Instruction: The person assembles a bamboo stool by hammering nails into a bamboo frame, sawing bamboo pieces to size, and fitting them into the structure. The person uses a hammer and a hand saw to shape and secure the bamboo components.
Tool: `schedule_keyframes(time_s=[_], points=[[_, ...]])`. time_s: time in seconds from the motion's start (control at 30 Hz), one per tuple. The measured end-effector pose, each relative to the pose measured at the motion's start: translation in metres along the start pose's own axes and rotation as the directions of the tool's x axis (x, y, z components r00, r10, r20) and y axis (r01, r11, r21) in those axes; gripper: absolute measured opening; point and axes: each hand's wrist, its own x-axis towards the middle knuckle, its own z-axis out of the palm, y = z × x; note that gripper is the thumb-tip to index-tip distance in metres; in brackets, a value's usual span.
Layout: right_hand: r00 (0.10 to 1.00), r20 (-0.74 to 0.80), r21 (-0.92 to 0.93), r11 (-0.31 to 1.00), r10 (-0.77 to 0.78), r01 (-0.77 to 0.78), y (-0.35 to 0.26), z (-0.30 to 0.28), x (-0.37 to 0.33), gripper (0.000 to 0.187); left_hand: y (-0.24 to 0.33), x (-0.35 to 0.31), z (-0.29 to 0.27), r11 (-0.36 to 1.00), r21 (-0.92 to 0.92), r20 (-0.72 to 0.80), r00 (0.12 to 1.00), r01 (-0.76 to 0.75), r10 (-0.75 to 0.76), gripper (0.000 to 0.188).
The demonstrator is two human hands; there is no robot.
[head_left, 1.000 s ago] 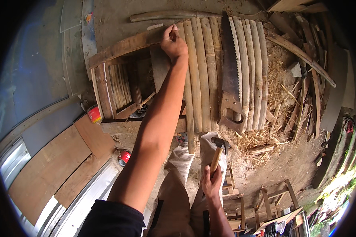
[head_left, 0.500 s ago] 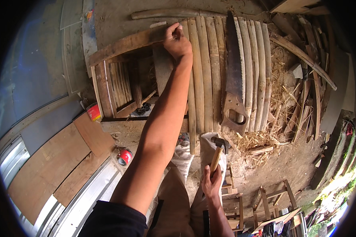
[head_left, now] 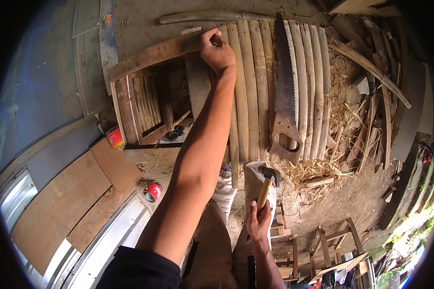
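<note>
My left hand (head_left: pixel 218 49) reaches to the far end of a row of bamboo slats (head_left: pixel 246 86), at the corner where they meet a wooden frame (head_left: pixel 154 57). Its fingers are pinched together; whatever is between them is too small to make out. Lower down, my right hand (head_left: pixel 258 222) grips a hammer (head_left: pixel 264 195) by its light wooden handle, with the dark head pointing up over my trouser leg. A handsaw (head_left: pixel 286 91) with a wooden handle lies lengthwise across the slats, right of my left hand and apart from it.
A loose bamboo pole (head_left: pixel 202 18) lies behind the slats. To the right are wood shavings (head_left: pixel 318 173) and a heap of scrap wood (head_left: pixel 381 91). Red cans (head_left: pixel 152 191) and flat boards (head_left: pixel 58 207) are at the left. Small wooden frames (head_left: pixel 335 241) stand at the lower right.
</note>
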Motion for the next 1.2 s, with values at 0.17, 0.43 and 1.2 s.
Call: schedule_keyframes(time_s=[0.17, 0.43, 1.2], points=[[1.000, 0.003, 0.045, 0.999, -0.015, 0.015, -0.008, -0.001, 0.003, 0.031, 0.001, 0.000, 0.002, 0.999, 0.002, -0.035, 0.998, -0.045, 0.045, 0.015], [0.982, -0.007, 0.121, 0.974, -0.191, 0.190, -0.035, 0.004, 0.016, 0.023, -0.007, 0.000, 0.005, 0.960, 0.162, -0.005, 0.972, -0.230, 0.234, 0.022], [0.981, -0.020, 0.154, 0.969, -0.192, 0.193, -0.036, 0.004, 0.026, 0.029, -0.010, 0.006, 0.001, 0.989, -0.111, -0.002, 0.995, 0.096, -0.097, 0.018]])
